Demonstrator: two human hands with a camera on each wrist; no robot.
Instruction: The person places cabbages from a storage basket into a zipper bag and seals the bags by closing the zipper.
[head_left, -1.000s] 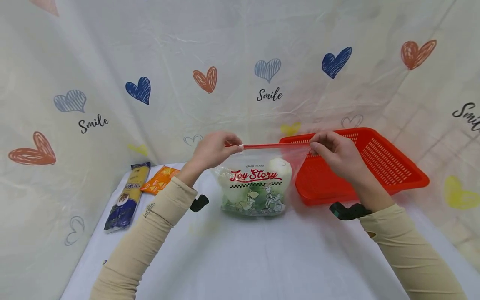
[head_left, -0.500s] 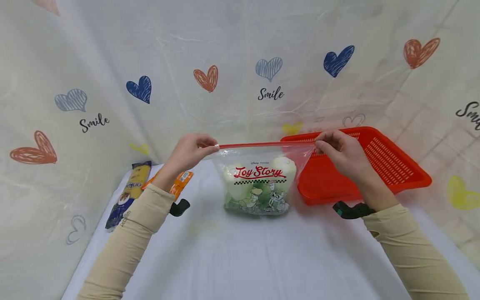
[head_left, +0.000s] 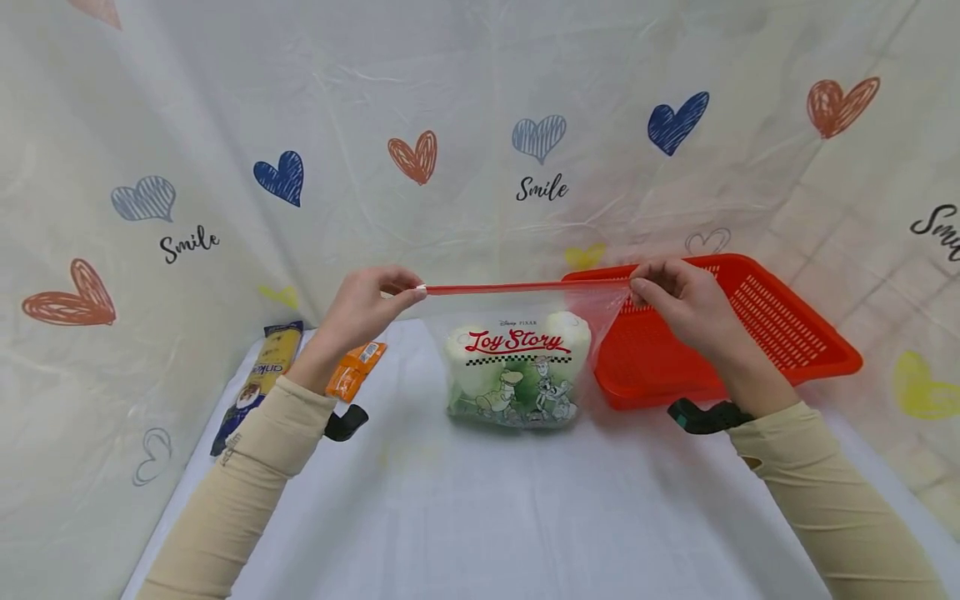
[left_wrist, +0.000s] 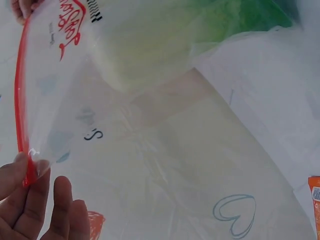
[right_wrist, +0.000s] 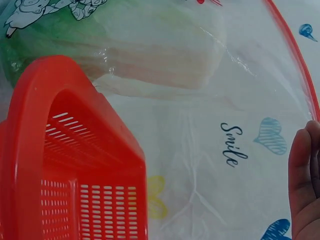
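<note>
A clear zip bag [head_left: 517,367] with a red "Toy Story" print and a red zip strip [head_left: 510,288] hangs stretched between both hands, its base low over the white cloth. Pale and green contents [left_wrist: 245,17] fill its lower part. My left hand [head_left: 375,300] pinches the strip's left end, where a small white piece shows at the fingertips. At the strip's right end my right hand [head_left: 678,304] pinches the bag's top corner. The left wrist view shows thumb and finger on either side of the red strip; the right wrist view shows only part of the right hand's fingers.
Behind the bag's right side stands a red perforated basket [head_left: 652,383]. A blue and yellow pasta packet [head_left: 273,350] lies at the left, partly hidden by the left arm, with an orange packet [head_left: 356,371] beside it. A curtain [head_left: 465,75] printed with hearts closes off the back.
My left hand has slid leftward along the red strip to its left end, and more of the strip shows. The right hand has stayed nearly still. More of the orange packet's right side shows.
</note>
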